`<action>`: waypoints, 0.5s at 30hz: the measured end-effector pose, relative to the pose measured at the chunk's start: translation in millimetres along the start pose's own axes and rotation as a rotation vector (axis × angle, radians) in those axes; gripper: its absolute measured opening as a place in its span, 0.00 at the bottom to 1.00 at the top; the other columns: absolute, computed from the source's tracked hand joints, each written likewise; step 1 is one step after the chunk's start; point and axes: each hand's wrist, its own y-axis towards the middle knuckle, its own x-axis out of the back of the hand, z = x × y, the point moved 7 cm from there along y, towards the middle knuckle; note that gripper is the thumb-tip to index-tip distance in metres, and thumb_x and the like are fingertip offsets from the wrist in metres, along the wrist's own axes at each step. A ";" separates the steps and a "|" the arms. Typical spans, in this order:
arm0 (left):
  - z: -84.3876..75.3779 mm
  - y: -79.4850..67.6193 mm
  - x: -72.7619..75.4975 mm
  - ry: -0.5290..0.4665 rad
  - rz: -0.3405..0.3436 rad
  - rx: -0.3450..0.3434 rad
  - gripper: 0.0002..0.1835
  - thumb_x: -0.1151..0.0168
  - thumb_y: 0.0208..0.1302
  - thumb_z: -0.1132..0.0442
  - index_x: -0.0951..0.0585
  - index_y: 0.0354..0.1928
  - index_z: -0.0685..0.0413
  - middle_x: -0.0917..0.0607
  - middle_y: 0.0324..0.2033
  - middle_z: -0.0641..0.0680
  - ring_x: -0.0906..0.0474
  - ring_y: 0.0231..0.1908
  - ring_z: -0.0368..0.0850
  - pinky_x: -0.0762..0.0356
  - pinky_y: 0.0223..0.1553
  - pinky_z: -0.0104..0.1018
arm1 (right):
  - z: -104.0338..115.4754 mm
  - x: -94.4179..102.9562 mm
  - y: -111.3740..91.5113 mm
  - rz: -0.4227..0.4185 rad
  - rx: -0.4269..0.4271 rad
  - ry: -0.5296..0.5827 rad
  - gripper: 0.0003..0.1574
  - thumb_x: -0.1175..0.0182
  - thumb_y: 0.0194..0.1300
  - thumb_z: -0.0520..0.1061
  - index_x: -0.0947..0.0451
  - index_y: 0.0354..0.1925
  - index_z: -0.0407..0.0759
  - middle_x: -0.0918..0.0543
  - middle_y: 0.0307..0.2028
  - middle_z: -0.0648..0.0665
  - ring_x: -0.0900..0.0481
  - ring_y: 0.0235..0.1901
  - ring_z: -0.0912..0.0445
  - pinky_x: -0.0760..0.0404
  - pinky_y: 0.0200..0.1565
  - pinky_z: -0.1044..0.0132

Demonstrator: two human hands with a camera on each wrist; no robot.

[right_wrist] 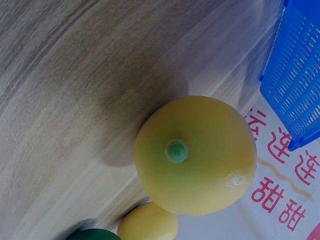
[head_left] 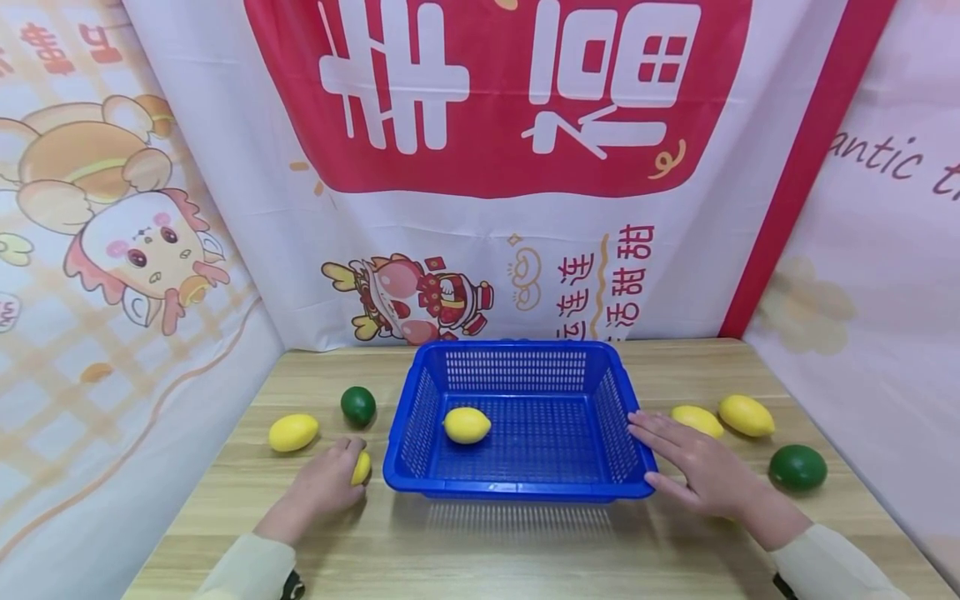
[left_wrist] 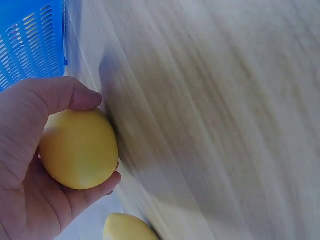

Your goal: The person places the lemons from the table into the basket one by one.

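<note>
My left hand [head_left: 324,485] grips a yellow lemon [left_wrist: 80,150] left of the blue plastic basket [head_left: 517,487], thumb on one side and fingers round the other. In the head view that hand covers most of the lemon. Another lemon [head_left: 467,425] lies inside the basket, toward its left. At the basket's right rim, the straight fingers of my right hand [head_left: 705,467] rest close against the edge, holding no fruit. Below that wrist, a lemon [right_wrist: 195,155] fills the middle of the right wrist view, its green stem end facing the camera; the hand itself is out of that view.
On the left of the wooden table [head_left: 525,558] lie a lemon [head_left: 293,432] and a dark green oval fruit [head_left: 358,407]. Two lemons, one farther right [head_left: 746,415], and a green fruit [head_left: 798,467] lie beyond my right hand. Printed cloth [head_left: 487,217] hangs behind the table.
</note>
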 end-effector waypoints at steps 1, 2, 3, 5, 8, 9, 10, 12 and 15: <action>-0.2 0.0 0.2 -0.001 0.000 -0.002 0.36 0.25 0.44 0.63 0.27 0.57 0.70 0.22 0.49 0.67 0.21 0.44 0.60 0.20 0.44 0.55 | 0.1 -0.1 0.0 -0.001 0.001 0.000 0.38 0.37 0.64 0.56 0.29 0.66 0.41 0.30 0.66 0.44 0.33 0.65 0.48 0.54 0.67 0.74; -0.6 -0.2 1.0 -0.001 -0.002 -0.004 0.36 0.25 0.44 0.63 0.27 0.56 0.69 0.22 0.49 0.67 0.21 0.44 0.60 0.20 0.44 0.54 | 0.0 -0.2 0.1 -0.002 0.002 0.001 0.38 0.37 0.64 0.56 0.29 0.66 0.41 0.30 0.66 0.44 0.33 0.65 0.48 0.54 0.67 0.74; -0.6 -0.2 1.6 -0.002 -0.005 -0.007 0.36 0.25 0.43 0.64 0.27 0.56 0.69 0.22 0.49 0.67 0.21 0.44 0.60 0.20 0.44 0.54 | -0.1 -0.1 0.1 -0.002 0.002 0.001 0.38 0.37 0.64 0.56 0.29 0.66 0.41 0.30 0.66 0.44 0.33 0.65 0.48 0.54 0.67 0.74; -1.1 -0.4 4.4 -0.004 -0.022 -0.017 0.36 0.26 0.43 0.65 0.27 0.57 0.70 0.22 0.50 0.68 0.21 0.45 0.60 0.20 0.45 0.55 | -0.2 -0.1 0.1 -0.004 0.003 0.004 0.38 0.37 0.64 0.56 0.30 0.66 0.41 0.30 0.67 0.44 0.33 0.65 0.48 0.54 0.68 0.74; -2.7 -0.7 10.9 -0.002 -0.072 -0.043 0.37 0.27 0.43 0.66 0.28 0.58 0.70 0.22 0.51 0.69 0.21 0.46 0.61 0.21 0.46 0.55 | -0.6 -0.3 -0.2 -0.004 0.002 0.004 0.38 0.38 0.64 0.56 0.30 0.66 0.41 0.30 0.67 0.44 0.33 0.66 0.48 0.54 0.67 0.74; -3.4 -0.8 13.4 0.003 -0.098 -0.059 0.37 0.27 0.43 0.67 0.28 0.59 0.70 0.22 0.51 0.69 0.22 0.46 0.62 0.21 0.47 0.55 | -0.7 -0.3 -0.3 -0.003 0.001 0.005 0.38 0.38 0.64 0.56 0.30 0.66 0.41 0.30 0.67 0.44 0.33 0.66 0.48 0.54 0.67 0.74; -4.4 -0.8 16.1 0.008 -0.129 -0.078 0.37 0.27 0.43 0.67 0.28 0.58 0.70 0.22 0.51 0.69 0.22 0.47 0.62 0.21 0.47 0.56 | -0.7 -0.5 -0.3 -0.004 0.001 0.006 0.38 0.38 0.64 0.56 0.30 0.66 0.41 0.30 0.67 0.44 0.33 0.66 0.48 0.54 0.67 0.74; -6.6 -0.7 21.5 0.033 -0.198 -0.126 0.35 0.26 0.43 0.68 0.27 0.57 0.70 0.21 0.48 0.67 0.21 0.44 0.61 0.20 0.45 0.54 | -0.9 -0.8 -0.4 -0.003 0.001 0.008 0.38 0.38 0.64 0.56 0.30 0.66 0.41 0.30 0.67 0.44 0.33 0.66 0.48 0.54 0.67 0.74; -10.4 -1.5 29.7 0.093 -0.303 -0.201 0.33 0.25 0.43 0.68 0.26 0.54 0.70 0.21 0.44 0.65 0.21 0.42 0.60 0.19 0.42 0.53 | -0.9 -0.6 -0.7 -0.004 0.000 0.013 0.38 0.37 0.64 0.56 0.30 0.66 0.41 0.30 0.67 0.44 0.33 0.66 0.48 0.54 0.68 0.74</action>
